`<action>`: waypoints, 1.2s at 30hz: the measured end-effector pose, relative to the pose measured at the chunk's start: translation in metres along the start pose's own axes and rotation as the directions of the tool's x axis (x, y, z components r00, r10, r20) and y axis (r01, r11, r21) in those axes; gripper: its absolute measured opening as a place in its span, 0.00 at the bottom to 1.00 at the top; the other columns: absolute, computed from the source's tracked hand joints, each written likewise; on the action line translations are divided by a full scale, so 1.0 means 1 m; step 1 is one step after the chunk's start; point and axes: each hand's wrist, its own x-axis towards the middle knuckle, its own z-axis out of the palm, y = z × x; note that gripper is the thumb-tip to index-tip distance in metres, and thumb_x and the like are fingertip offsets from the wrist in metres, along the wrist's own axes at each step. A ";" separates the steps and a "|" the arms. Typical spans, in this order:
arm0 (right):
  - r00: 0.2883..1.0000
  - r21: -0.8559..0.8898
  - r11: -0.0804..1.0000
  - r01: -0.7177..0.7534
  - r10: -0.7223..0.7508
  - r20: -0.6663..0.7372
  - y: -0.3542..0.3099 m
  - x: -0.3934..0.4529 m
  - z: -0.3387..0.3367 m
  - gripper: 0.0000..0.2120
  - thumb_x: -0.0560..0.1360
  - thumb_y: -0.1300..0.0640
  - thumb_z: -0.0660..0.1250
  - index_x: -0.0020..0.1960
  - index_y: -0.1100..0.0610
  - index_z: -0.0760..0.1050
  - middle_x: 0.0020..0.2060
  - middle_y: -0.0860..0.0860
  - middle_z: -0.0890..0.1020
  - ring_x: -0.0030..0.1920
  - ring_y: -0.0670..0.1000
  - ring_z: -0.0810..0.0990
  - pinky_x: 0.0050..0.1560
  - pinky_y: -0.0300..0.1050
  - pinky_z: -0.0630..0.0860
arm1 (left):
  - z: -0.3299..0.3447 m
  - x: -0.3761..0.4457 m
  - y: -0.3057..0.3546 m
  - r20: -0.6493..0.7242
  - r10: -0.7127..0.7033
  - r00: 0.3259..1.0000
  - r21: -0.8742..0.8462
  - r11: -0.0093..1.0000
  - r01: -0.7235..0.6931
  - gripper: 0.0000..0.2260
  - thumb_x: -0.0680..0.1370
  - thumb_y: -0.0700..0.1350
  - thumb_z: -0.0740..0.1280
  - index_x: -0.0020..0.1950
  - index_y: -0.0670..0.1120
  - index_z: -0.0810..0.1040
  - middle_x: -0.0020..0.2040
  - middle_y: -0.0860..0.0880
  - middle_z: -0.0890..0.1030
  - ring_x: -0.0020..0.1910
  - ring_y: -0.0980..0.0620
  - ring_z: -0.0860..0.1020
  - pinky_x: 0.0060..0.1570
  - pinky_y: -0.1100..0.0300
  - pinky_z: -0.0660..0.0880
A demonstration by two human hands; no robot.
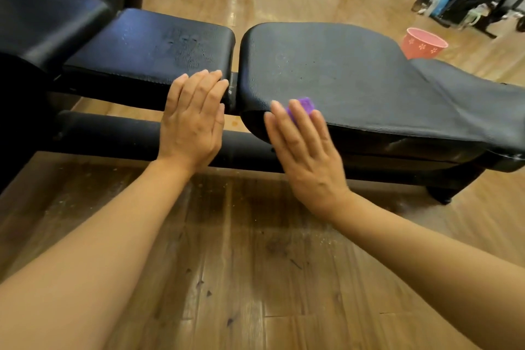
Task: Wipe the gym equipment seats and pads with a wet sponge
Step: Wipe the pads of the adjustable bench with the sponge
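R hand (305, 148) flat, pressing sponge (301, 107) on pad (341, 77) edge

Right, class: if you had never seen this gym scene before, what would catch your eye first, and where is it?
The purple sponge stands out most, pressed by the right hand against the near edge of the wide black seat pad. Beside it, the left hand rests flat on the corner of the narrower black pad. Farther back on the wooden floor, a pink bucket shows behind the bench.
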 end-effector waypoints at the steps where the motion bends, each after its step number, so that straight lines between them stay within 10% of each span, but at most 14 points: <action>1: 0.999 -0.018 0.999 0.029 -0.029 -0.012 -0.009 0.010 0.005 0.22 0.82 0.69 0.52 0.75 0.61 0.64 0.74 0.57 0.66 0.77 0.57 0.54 0.77 0.56 0.52 | 0.000 0.000 0.000 0.009 0.000 1.000 0.006 1.000 0.000 0.19 0.84 0.46 0.53 0.71 0.39 0.71 0.71 0.40 0.73 0.71 0.42 0.68 0.74 0.47 0.57; 5: 0.988 -0.046 0.988 0.147 -0.145 0.042 -0.029 0.037 0.017 0.21 0.83 0.66 0.48 0.72 0.60 0.70 0.72 0.53 0.72 0.73 0.54 0.69 0.76 0.52 0.53 | -0.005 0.000 -0.002 0.049 0.022 0.999 0.002 1.000 -0.022 0.19 0.84 0.45 0.53 0.73 0.39 0.69 0.72 0.39 0.72 0.72 0.41 0.68 0.74 0.47 0.56; 18: 0.986 -0.118 0.979 0.166 -0.167 0.004 0.077 -0.049 -0.026 0.37 0.75 0.62 0.74 0.77 0.62 0.59 0.74 0.58 0.64 0.75 0.60 0.63 0.76 0.57 0.60 | -0.011 0.000 -0.001 0.059 0.010 0.998 -0.033 0.999 -0.008 0.19 0.84 0.45 0.55 0.73 0.39 0.70 0.71 0.40 0.72 0.71 0.40 0.69 0.75 0.47 0.57; 36: 0.986 0.031 0.988 0.150 -0.147 -0.078 0.059 0.009 -0.018 0.18 0.81 0.54 0.66 0.66 0.65 0.76 0.61 0.61 0.80 0.65 0.62 0.77 0.66 0.58 0.73 | -0.015 0.001 0.008 0.106 -0.051 0.993 -0.061 0.996 0.058 0.20 0.83 0.46 0.55 0.73 0.39 0.69 0.72 0.39 0.71 0.73 0.40 0.66 0.76 0.45 0.54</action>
